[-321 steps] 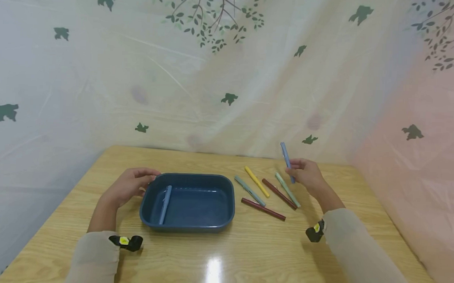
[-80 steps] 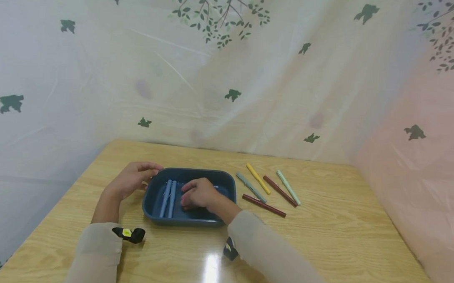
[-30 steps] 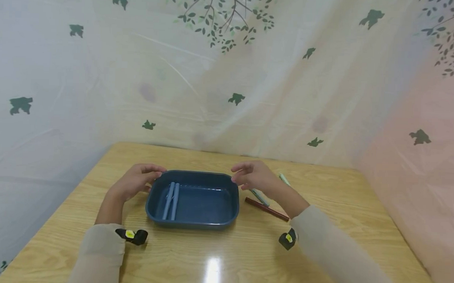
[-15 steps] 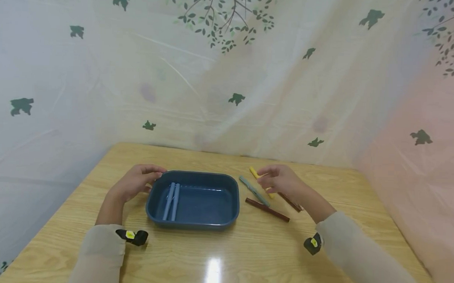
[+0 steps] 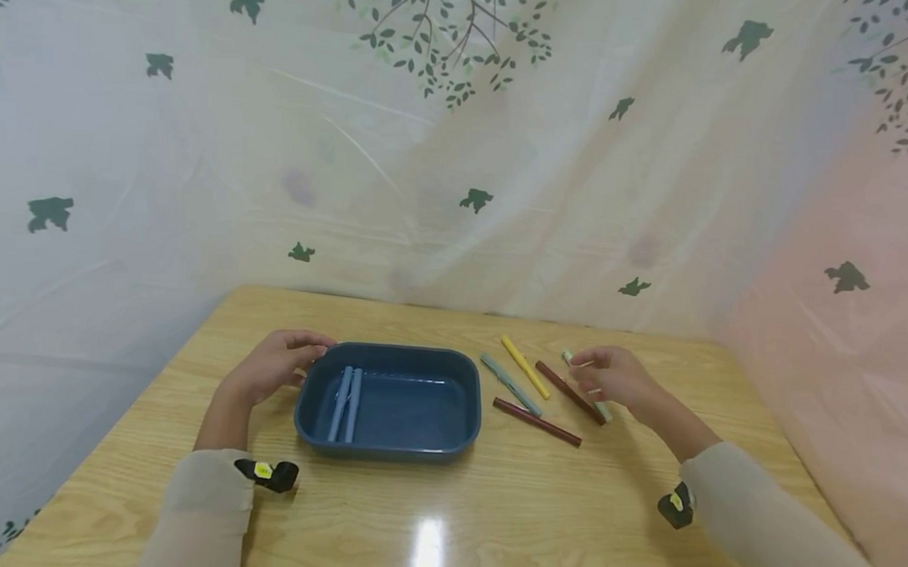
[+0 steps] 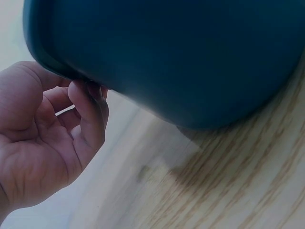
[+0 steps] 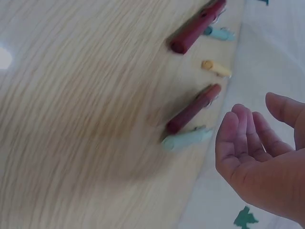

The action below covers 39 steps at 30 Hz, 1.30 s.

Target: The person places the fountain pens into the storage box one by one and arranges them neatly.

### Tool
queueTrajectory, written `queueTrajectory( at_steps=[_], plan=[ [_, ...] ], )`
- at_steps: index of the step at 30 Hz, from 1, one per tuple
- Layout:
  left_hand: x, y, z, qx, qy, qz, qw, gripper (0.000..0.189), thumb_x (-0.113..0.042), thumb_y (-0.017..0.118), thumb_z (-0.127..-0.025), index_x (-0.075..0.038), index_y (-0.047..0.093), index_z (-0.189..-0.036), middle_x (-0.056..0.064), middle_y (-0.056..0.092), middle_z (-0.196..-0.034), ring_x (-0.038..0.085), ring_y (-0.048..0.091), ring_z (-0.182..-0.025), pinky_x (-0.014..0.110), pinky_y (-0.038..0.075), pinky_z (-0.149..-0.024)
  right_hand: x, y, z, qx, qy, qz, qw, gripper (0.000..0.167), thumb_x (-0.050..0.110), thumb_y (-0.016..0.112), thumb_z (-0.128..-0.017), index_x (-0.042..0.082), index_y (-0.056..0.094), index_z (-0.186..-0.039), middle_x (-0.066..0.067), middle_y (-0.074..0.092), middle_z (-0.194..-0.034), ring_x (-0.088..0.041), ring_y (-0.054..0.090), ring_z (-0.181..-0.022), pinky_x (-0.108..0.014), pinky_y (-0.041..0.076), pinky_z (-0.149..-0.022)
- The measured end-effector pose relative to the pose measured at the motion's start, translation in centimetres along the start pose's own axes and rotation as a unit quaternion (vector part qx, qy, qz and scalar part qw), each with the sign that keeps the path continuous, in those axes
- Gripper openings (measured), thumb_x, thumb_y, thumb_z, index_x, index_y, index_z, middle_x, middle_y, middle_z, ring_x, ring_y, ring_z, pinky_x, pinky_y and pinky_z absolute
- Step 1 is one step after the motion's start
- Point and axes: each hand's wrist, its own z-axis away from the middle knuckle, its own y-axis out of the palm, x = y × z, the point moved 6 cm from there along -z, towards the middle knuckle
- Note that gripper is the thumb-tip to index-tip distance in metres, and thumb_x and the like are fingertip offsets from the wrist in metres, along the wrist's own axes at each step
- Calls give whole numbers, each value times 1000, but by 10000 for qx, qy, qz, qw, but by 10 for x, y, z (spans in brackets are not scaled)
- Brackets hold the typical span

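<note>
My left hand (image 5: 280, 366) holds the back left corner of a dark blue rectangular tray (image 5: 395, 453); in the left wrist view, its fingers (image 6: 90, 112) curl in under the rim. Two light blue pens (image 5: 340, 403) lie side by side at the tray's left end. Over the right-hand pens hovers my right hand (image 5: 614, 377), fingers loosely bent and holding nothing. Below it are a pale green pen (image 7: 186, 138), partly hidden in the head view, and a dark red pen (image 5: 570, 393).
Between tray and right hand lie a yellow pen (image 5: 524, 366), a grey-green pen (image 5: 512, 386) and a second dark red pen (image 5: 537, 421). All rest on a wooden table (image 5: 536, 520), with a patterned curtain (image 5: 397, 190) behind its far edge.
The second blue pen, earlier in my right hand, now lies in the tray. That hand has left the tray and moved right across the pens. My left hand stays at the tray's corner.
</note>
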Motion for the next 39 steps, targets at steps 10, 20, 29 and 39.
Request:
queueTrajectory(
  at_steps=[10,20,29,39],
  plan=[
    [-2,-1,0,20,46,-15,10000,36,-21,52,-108,1,60,-136,17,60,-124,24,60,-93,37,56,-76,-30,-20,4,-287,286,130,9991,44,15,61,-103,-14,52,-134,-24,66,-115,-28,68,-95,-40,58,-84],
    [0,0,-2,-9,-15,5,10000,36,-21,52,-108,0,60,-136,17,64,-124,25,63,-97,38,56,-79,-46,-21,-4,-189,213,345,9990,43,12,63,-101,-16,52,-132,-13,67,-93,-17,60,-73,-30,52,-61],
    [1,0,-1,-3,-32,2,10000,35,-20,52,-108,-1,61,-136,17,61,-125,25,62,-96,37,56,-78,-46,-18,-13,-150,154,719,9972,42,16,67,-101,-12,56,-130,-12,68,-94,-17,58,-70,-28,49,-59],
    [1,-1,-1,-4,-9,-15,10000,36,-21,52,-108,-1,61,-137,17,63,-125,25,63,-97,38,56,-79,-47,-15,-20,-223,83,1179,9927,40,15,69,-99,-10,59,-128,-19,70,-107,-19,65,-84,-32,54,-69]
  ],
)
